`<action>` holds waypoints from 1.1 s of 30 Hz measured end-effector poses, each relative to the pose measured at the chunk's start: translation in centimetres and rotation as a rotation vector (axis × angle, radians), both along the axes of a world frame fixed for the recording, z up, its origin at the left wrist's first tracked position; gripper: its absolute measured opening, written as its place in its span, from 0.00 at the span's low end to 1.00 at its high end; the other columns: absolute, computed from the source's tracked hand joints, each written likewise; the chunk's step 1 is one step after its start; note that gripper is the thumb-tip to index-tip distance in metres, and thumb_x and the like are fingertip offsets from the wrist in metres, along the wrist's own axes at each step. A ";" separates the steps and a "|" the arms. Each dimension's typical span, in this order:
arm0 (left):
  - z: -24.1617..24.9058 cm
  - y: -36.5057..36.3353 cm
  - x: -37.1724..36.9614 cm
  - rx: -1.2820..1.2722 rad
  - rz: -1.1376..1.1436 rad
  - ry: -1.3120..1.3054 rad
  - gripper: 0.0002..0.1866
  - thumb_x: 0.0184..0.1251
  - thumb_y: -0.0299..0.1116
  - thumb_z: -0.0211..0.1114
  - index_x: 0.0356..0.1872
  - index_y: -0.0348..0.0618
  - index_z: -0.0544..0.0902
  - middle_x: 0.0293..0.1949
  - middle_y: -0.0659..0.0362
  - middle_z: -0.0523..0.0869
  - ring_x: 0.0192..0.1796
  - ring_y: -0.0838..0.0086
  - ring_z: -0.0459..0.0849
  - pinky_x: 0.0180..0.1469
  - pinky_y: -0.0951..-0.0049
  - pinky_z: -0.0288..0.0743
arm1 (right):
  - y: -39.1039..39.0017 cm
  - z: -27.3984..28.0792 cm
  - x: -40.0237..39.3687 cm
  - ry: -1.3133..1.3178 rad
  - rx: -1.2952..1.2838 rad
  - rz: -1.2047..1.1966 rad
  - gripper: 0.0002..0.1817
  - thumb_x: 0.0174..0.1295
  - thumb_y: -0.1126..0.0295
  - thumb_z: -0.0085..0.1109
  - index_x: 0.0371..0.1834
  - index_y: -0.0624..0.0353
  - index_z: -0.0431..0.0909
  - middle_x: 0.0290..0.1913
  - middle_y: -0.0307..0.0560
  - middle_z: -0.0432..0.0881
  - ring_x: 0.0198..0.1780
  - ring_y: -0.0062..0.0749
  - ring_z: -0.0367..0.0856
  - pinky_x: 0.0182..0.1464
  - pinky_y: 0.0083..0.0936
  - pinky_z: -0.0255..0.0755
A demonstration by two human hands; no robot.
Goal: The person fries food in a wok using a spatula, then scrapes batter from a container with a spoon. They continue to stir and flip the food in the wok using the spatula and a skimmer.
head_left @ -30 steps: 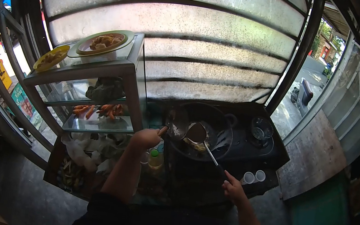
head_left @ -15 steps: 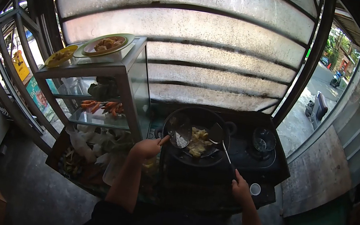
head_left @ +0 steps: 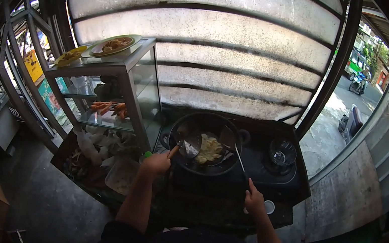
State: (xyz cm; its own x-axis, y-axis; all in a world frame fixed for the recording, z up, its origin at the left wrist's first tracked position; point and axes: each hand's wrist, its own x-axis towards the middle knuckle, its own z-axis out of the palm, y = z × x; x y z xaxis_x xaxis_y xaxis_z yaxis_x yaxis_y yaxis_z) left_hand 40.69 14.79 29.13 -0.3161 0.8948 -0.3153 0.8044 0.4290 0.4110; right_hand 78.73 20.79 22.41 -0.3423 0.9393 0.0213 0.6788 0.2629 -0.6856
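A dark wok (head_left: 203, 143) is seen at the middle of the stove top (head_left: 292, 180), its rim ringed by bare black surface on the right and boxed in by the glass case (head_left: 123, 90) at nine o'clock. Open room is left toward three o'clock, where a small burner (head_left: 281, 153) sits well apart from the wok. A wall of pale panels (head_left: 203, 36) closes off twelve o'clock.

The left hand (head_left: 157, 162) is closed around the handle of a skimmer (head_left: 189, 146), whose long axis runs from seven o'clock up to one o'clock, bowl over the pale food (head_left: 210, 149). The right hand (head_left: 254, 201) is wrapped on the handle of a spatula (head_left: 232, 142); its long axis is laid from five o'clock to eleven o'clock, blade pointing into the wok (both tools meet above the food). A small white cup (head_left: 269, 207) is just beside the right hand. Plates of fried food (head_left: 112, 45) rest on top of the case.
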 end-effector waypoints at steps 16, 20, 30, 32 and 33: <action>-5.0 -1.2 4.1 0.224 0.283 -1.177 0.32 0.66 0.34 0.48 0.71 0.52 0.52 0.28 0.64 0.71 0.19 0.83 0.65 0.20 0.83 0.63 | 3.5 -1.8 6.9 1.239 -0.489 -0.439 0.26 0.68 0.70 0.42 0.70 0.50 0.53 0.25 0.35 0.68 0.12 0.14 0.57 0.14 0.14 0.55; -3.6 -1.3 7.1 0.230 0.319 -1.295 0.32 0.65 0.33 0.48 0.71 0.49 0.50 0.28 0.63 0.71 0.17 0.83 0.64 0.17 0.83 0.62 | 5.3 -3.4 7.7 1.328 -0.546 -0.504 0.25 0.68 0.70 0.42 0.68 0.51 0.53 0.24 0.35 0.68 0.11 0.15 0.57 0.12 0.16 0.54; -5.1 -0.1 10.0 0.345 0.354 -1.370 0.31 0.66 0.31 0.49 0.70 0.48 0.50 0.28 0.62 0.71 0.16 0.82 0.64 0.17 0.81 0.63 | 6.0 -2.4 8.3 1.124 -0.533 -0.442 0.29 0.64 0.71 0.45 0.68 0.53 0.51 0.25 0.36 0.69 0.14 0.16 0.60 0.15 0.16 0.56; -5.5 0.0 10.0 0.357 0.352 -1.398 0.31 0.66 0.31 0.50 0.69 0.48 0.50 0.28 0.62 0.71 0.17 0.82 0.64 0.18 0.81 0.63 | 6.3 -1.4 8.4 1.155 -0.551 -0.432 0.33 0.62 0.71 0.46 0.71 0.52 0.47 0.25 0.36 0.70 0.14 0.17 0.61 0.15 0.16 0.57; -5.6 0.1 10.0 0.374 0.361 -1.369 0.31 0.66 0.31 0.50 0.69 0.48 0.50 0.29 0.61 0.71 0.17 0.82 0.65 0.18 0.81 0.63 | 6.6 -0.9 8.4 1.195 -0.563 -0.452 0.35 0.61 0.71 0.47 0.72 0.51 0.45 0.26 0.36 0.71 0.15 0.18 0.62 0.16 0.17 0.58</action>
